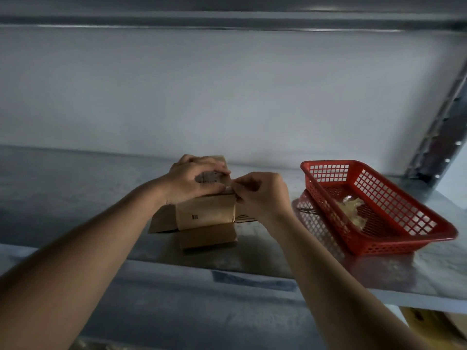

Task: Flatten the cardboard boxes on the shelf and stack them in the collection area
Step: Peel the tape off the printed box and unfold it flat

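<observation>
A small brown cardboard box stands on the metal shelf, with its lower flaps spread open on the shelf toward me. My left hand lies over the top of the box, fingers curled round its upper edge and a printed label. My right hand is at the box's right top corner, where thumb and fingertips pinch what looks like a strip of clear tape. The far side of the box is hidden behind my hands.
A red plastic mesh basket sits on the shelf to the right, holding crumpled clear tape or plastic. A perforated steel upright stands at the far right. More cardboard shows below the shelf edge.
</observation>
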A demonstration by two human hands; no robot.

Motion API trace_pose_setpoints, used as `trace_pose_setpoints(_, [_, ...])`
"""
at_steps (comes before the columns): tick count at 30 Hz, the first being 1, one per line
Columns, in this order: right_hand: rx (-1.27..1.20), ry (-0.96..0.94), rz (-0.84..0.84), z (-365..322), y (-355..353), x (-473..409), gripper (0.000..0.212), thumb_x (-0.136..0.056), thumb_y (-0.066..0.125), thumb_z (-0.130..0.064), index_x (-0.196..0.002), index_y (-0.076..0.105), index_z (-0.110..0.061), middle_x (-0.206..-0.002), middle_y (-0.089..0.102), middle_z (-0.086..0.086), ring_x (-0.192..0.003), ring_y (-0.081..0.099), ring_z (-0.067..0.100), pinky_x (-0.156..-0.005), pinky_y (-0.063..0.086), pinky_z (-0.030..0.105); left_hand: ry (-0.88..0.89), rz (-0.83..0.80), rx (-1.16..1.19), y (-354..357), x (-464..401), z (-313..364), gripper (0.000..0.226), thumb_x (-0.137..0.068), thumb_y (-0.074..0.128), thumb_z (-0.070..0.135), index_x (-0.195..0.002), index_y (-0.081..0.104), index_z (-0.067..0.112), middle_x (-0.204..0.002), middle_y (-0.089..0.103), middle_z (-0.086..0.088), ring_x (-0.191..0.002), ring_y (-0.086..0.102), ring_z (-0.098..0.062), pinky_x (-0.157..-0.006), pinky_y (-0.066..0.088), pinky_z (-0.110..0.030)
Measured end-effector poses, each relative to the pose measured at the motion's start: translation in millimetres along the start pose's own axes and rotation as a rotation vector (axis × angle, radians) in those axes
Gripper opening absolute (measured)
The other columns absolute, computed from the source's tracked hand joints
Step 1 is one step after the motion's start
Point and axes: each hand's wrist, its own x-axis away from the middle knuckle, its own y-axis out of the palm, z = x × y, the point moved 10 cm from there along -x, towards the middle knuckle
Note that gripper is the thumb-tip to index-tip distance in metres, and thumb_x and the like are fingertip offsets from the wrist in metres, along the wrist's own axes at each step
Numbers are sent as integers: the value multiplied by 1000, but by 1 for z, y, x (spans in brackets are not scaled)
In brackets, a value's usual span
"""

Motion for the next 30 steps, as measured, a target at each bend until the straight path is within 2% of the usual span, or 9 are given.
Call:
trace_pose_setpoints(4, [-197, 179, 84, 23, 1, 8, 18, -91, 77, -12, -78, 77, -24, -76, 77, -6, -75, 77, 15, -70, 66, 42, 20, 0, 3, 1, 0, 1, 57, -72, 48, 92, -127, 47, 76, -127, 25, 64, -129, 16, 3, -118, 18, -48])
trace_pose_setpoints(9, [-398, 265, 190, 33, -3, 25, 18, -96, 69, -2, -87, 74, -17, -79, 78, 0, -78, 77, 18, -69, 65, 34, 7, 18, 12, -1, 3, 5, 62, -70, 49, 94, -128, 49, 73, -148, 36, 41, -137, 21, -7, -118, 21, -51])
trace_pose_setpoints(11, [-394, 252, 267, 29, -10, 33, 20, -96, 67, 0, -88, 73, -17, -78, 76, 1, -78, 77, 17, -71, 66, 36, -1, 19, 8, 0, 4, 6, 62, -70, 49, 94, -128, 49, 73, -150, 36, 38, -139, 21, -9, -117, 21, -50])
trace_pose_setpoints(13, [-305, 179, 343, 19, -27, 34, 22, -94, 66, 1, -87, 71, -19, -81, 76, 0, -80, 75, 17, -75, 66, 42, -18, 21, 2, 0, 5, 7, 61, -69, 50, 94, -127, 49, 74, -147, 36, 40, -140, 21, -10, -118, 21, -51])
trace_pose_setpoints(16, [-137, 44, 297, -6, -42, 31, 18, -90, 72, -7, -82, 77, -23, -78, 77, -6, -79, 75, 12, -77, 64, 42, -50, 37, -11, 1, 5, 10, 61, -67, 51, 95, -124, 50, 74, -141, 36, 42, -141, 22, -12, -118, 22, -51])
trace_pose_setpoints(20, [91, -63, 243, -30, -55, 31, 4, -85, 82, -23, -87, 84, -26, -80, 78, -15, -76, 71, -2, -79, 61, 31, -36, 61, -44, 13, -1, 32, 58, -69, 49, 95, -123, 53, 72, -141, 38, 44, -140, 23, -14, -112, 21, -47])
trace_pose_setpoints(25, [285, -117, 232, -37, -90, 31, 14, -84, 85, -28, -97, 84, -22, -92, 80, -8, -79, 70, 2, -70, 54, 15, -15, 91, -8, 31, -6, 70, 47, -70, 51, 91, -113, 54, 73, -118, 36, 58, -130, 25, -9, -100, 17, -40])
trace_pose_setpoints(28, [387, -154, 260, -39, -122, 30, 17, -87, 84, -23, -103, 82, -17, -99, 78, 2, -88, 72, 16, -79, 60, 34, -27, 93, -18, 41, -8, 92, 48, -68, 47, 90, -113, 54, 73, -121, 39, 52, -136, 26, -14, -98, 16, -40])
trace_pose_setpoints(30, [468, -153, 263, -38, -142, 29, 19, -88, 82, -22, -108, 81, -21, -101, 78, 1, -91, 71, 18, -76, 58, 34, -38, 81, -34, 49, -10, 107, 49, -70, 47, 88, -114, 55, 70, -132, 43, 44, -139, 26, -17, -98, 17, -41])
